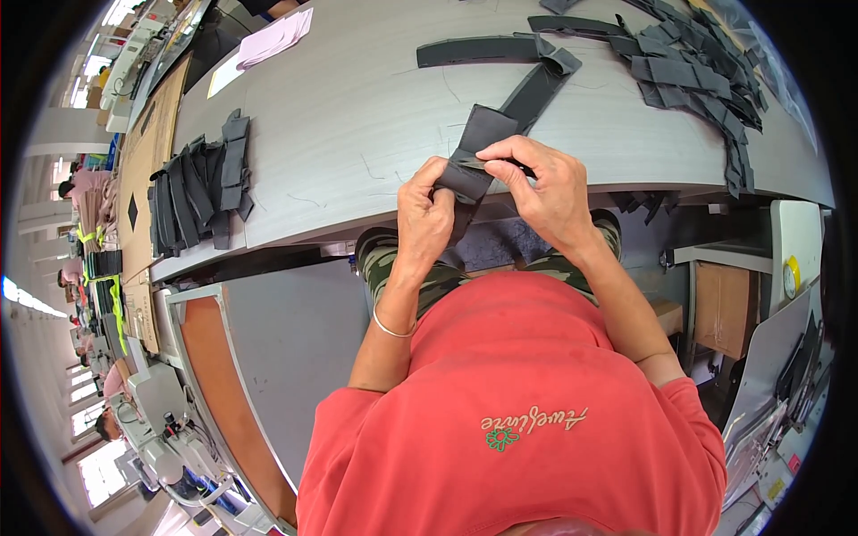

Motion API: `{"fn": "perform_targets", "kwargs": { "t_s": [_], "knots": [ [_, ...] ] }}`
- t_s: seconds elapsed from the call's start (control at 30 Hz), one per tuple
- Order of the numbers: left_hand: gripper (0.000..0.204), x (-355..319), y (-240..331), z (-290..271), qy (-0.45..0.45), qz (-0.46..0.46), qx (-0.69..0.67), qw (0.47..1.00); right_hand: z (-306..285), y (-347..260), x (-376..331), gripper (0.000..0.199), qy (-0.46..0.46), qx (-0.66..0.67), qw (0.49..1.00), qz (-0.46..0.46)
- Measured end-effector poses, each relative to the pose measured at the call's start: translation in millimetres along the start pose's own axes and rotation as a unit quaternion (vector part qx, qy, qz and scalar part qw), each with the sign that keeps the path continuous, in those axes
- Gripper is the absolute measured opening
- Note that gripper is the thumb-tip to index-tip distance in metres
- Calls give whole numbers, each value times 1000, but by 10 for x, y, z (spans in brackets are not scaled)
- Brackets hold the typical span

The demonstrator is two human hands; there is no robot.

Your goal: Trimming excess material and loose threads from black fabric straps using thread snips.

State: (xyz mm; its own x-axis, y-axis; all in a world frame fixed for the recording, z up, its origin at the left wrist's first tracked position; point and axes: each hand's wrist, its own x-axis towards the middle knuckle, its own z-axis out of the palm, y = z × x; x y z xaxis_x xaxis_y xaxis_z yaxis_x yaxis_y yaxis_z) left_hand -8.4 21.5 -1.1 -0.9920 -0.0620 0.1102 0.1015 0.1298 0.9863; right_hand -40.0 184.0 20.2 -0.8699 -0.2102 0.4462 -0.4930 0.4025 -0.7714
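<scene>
At the table's near edge, my left hand (422, 214) is closed on a dark grey fabric strip (487, 129), pinching a folded part of it. My right hand (550, 192) grips small thread snips (472, 164), their metal blades lying against the strip just beside my left fingers. Dark handles show partly under the right fingers; the rest is hidden in the palm. From my hands the strip runs up and away to the right across the table, joining another dark strip (478, 51). Its lower end hangs below the table edge.
A row of dark fabric pieces (201, 183) lies at left on the pale table (340, 98), with loose threads about. A larger heap of dark strips (688, 76) is at far right, some hanging over the edge. Pink sheets (275, 37) lie far left. Beyond are sewing machines and other people.
</scene>
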Motion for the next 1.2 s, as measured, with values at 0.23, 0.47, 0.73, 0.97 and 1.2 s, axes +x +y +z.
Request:
{"fn": "perform_targets", "kwargs": {
  "t_s": [0.23,0.47,0.73,0.97,1.2],
  "knots": [
    [26,-2,-43,7,7,14,2,1000,46,-9,-28,7,16,-5,1000,2],
    [25,-4,-40,51,11,49,27,998,77,-22,-31,6,38,-18,999,-21],
    [27,-16,4,14,22,-21,-22,999,-116,62,40,12,13,-79,990,-114],
    [26,1,-64,-4,2,-23,-2,1000,-107,93,48,16,2,-140,973,-184],
    [24,-8,-52,-27,-15,-46,23,999,-75,112,48,14,14,-153,970,-190]
  ]
}}
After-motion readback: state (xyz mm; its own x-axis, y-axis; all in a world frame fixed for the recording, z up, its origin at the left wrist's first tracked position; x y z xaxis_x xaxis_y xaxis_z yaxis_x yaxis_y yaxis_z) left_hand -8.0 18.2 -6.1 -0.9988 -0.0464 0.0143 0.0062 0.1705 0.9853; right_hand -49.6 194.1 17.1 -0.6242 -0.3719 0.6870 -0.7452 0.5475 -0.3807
